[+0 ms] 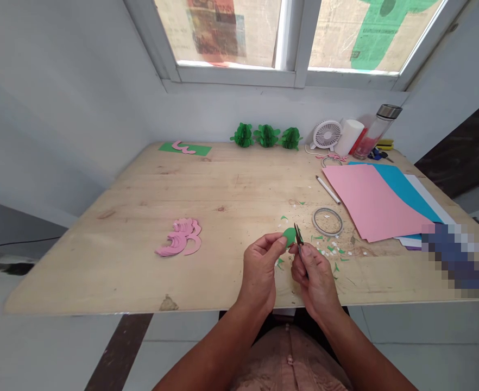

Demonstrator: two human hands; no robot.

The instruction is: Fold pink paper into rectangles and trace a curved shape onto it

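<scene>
My left hand [262, 266] pinches a small green paper piece [289, 236] between thumb and fingers, near the table's front edge. Dark-bladed scissors [298, 234] are gripped in my right hand [315, 274], with their tips pointing away from me. The blades lie right at the right edge of the green piece. Small green and white paper scraps [331, 252] are scattered on the table around and beyond my right hand. A roll of tape [327, 221] lies flat just beyond them.
On the wooden table [121, 260], pink paper cutouts [181, 237] lie left. Coloured sheets [373, 201] and a white pen [328, 190] lie right. Green paper ornaments [266, 136], a small fan [327, 134] and a bottle [376, 133] stand at the back.
</scene>
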